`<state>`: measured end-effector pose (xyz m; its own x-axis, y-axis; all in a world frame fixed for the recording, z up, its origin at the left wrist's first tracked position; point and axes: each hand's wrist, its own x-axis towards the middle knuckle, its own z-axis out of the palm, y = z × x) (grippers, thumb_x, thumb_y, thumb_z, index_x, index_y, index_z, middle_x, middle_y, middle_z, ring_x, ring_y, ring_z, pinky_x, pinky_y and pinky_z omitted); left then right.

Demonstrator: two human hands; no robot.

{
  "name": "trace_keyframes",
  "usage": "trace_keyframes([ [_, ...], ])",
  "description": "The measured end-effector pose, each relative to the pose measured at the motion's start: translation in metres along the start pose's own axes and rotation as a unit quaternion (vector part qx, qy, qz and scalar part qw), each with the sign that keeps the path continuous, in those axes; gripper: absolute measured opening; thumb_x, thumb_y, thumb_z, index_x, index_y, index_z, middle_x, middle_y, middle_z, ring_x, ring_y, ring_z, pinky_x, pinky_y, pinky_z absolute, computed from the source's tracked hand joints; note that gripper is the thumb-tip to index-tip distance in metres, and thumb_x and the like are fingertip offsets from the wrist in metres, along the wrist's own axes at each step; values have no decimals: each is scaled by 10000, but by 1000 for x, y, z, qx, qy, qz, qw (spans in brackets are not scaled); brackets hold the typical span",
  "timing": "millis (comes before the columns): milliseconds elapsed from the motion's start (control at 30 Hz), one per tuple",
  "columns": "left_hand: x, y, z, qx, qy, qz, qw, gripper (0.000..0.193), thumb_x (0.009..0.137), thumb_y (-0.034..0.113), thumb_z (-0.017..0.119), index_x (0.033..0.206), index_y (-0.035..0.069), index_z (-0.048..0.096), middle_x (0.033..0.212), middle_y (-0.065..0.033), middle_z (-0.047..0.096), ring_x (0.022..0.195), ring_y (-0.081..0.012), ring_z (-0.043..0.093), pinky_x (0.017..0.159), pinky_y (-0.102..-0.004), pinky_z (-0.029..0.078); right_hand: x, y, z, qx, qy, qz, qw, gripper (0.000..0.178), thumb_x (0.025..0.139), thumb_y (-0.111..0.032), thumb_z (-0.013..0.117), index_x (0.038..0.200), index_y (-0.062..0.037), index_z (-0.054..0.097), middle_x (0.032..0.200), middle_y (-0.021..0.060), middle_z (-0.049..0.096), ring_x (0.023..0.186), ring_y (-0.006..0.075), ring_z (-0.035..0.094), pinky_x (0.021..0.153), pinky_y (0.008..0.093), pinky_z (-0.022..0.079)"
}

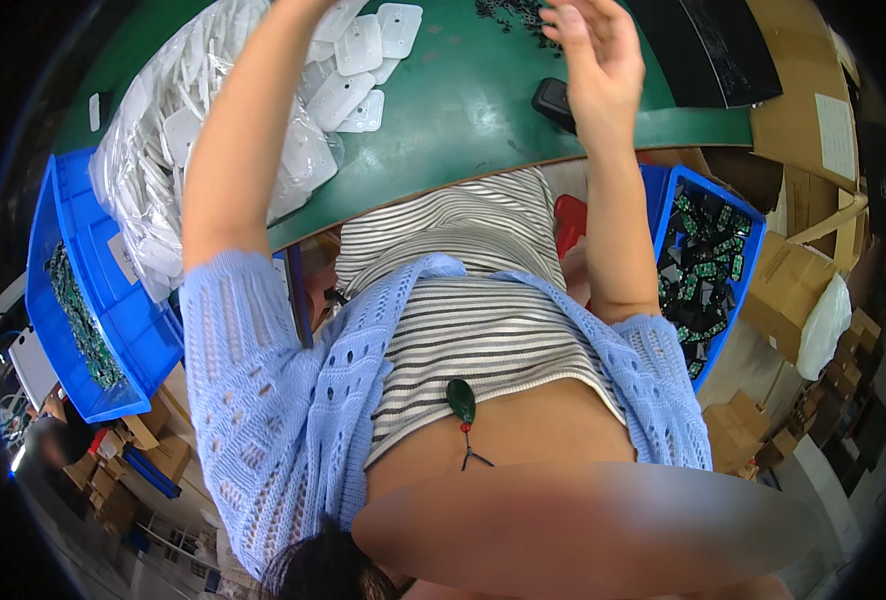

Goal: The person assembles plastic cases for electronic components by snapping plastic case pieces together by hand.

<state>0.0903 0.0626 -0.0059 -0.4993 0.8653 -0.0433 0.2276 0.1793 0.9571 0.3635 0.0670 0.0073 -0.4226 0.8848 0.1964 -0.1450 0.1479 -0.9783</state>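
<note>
My left arm (238, 140) reaches up past a clear plastic bag (143, 150) of white plates, and its hand lies beyond the top edge. Loose white plastic plates (343, 95) with rounded corners are spread on the green table (443, 120) beside that arm. At the top right, my right hand (603, 65) is raised over the table with its fingers bent and apart, and I see nothing held in it. Small black parts (518, 15) are scattered next to its fingertips. Close to its wrist sits a small black rounded object (555, 103).
Blue bins stand on both sides: the left bin (113, 270) and the right bin (753, 260) hold green circuit boards. Black sheet-like material (703, 50) lies at the table's right end. Cardboard boxes (788, 290) are stacked at the right. A person (53, 440) is at far left.
</note>
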Motion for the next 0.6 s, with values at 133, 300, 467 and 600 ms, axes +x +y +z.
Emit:
trace_keyframes([
  [133, 111, -43, -32, -61, 60, -126, 988, 248, 881, 145, 596, 880, -102, 615, 751, -139, 636, 594, -200, 627, 504, -278, 531, -19, 0, -25, -25, 25, -34, 999, 219, 884, -54, 565, 1092, 16, 572, 964, 127, 641, 863, 177, 620, 786, 270, 495],
  [300, 167, -82, -85, -101, 18, -269, 958, 273, 899, 209, 580, 1000, -44, 574, 824, -165, 640, 651, -247, 651, 531, -330, 559, -56, -5, -68, -87, 81, 14, 993, 193, 919, -50, 509, 1092, 28, 545, 948, 128, 637, 834, 143, 608, 782, 262, 491],
  [467, 163, -62, -74, -7, 27, -298, 954, 289, 895, 281, 572, 920, -5, 599, 785, -129, 661, 624, -213, 649, 524, -297, 534, -66, -4, -71, -152, 148, -19, 977, 171, 895, -56, 554, 1052, 8, 580, 944, 79, 631, 875, 131, 604, 795, 247, 477],
  [600, 142, -57, -114, 406, 55, -156, 899, 404, 839, 381, 609, 894, -18, 621, 765, -155, 667, 606, -247, 640, 541, -340, 513, -51, 3, -58, -230, 86, -89, 965, 186, 850, -101, 623, 1021, -26, 614, 972, 91, 629, 890, 178, 597, 799, 285, 466],
])
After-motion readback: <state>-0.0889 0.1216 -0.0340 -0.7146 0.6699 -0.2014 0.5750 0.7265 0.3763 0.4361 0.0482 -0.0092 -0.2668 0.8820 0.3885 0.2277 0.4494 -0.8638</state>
